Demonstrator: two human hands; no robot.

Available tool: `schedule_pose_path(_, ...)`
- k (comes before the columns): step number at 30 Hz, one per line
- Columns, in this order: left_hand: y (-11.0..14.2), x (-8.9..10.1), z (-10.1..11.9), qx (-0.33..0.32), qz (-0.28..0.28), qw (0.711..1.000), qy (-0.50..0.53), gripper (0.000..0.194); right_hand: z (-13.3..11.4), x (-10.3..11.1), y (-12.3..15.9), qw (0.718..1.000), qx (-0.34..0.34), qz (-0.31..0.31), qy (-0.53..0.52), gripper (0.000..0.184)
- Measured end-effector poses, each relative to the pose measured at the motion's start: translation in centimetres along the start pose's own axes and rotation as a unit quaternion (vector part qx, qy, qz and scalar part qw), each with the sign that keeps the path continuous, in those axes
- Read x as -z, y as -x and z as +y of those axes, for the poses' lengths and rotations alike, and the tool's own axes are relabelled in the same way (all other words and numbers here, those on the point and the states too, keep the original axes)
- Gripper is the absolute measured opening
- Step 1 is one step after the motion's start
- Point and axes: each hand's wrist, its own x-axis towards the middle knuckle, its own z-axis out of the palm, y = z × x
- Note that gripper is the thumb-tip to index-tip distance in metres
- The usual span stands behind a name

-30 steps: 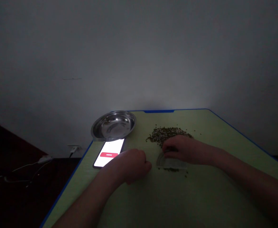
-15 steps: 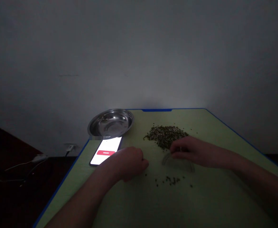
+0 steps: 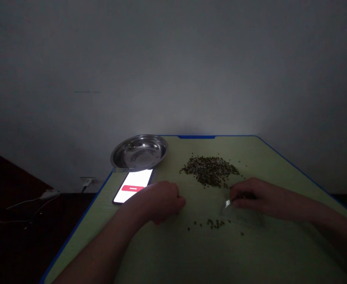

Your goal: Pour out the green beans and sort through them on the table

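Pile (image 3: pixel 210 170) beyond right hand (image 3: pixel 254 198); fingers nearly closed, pinching a clear, curved object (image 3: pixel 242 216).

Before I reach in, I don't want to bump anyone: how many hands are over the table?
2: the left hand, fingers curled, to the right of the phone; the right hand, pinching a see-through piece, to the right of the grain heap.
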Motion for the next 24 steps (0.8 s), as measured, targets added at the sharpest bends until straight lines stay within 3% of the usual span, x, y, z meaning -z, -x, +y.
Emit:
schedule_pose_path(13,-0.07,0.05,-0.14,-0.004,-0.001,1.0,-0.009,0.04,-0.2,-0.74,0.64,1.0,-0.006,-0.005,-0.027,0.027)
schedule_pose_path(20,-0.13,0.02,-0.15,0.006,-0.018,1.0,0.015,0.04,0.01,-0.5,-0.05,0.998,-0.018,0.054,0.013,0.027)
schedule_pose_path(24,-0.15,0.0,-0.64,-0.004,-0.034,0.999,0.02,0.039,0.0,-0.07,0.24,0.998,-0.017,0.055,0.023,0.028)
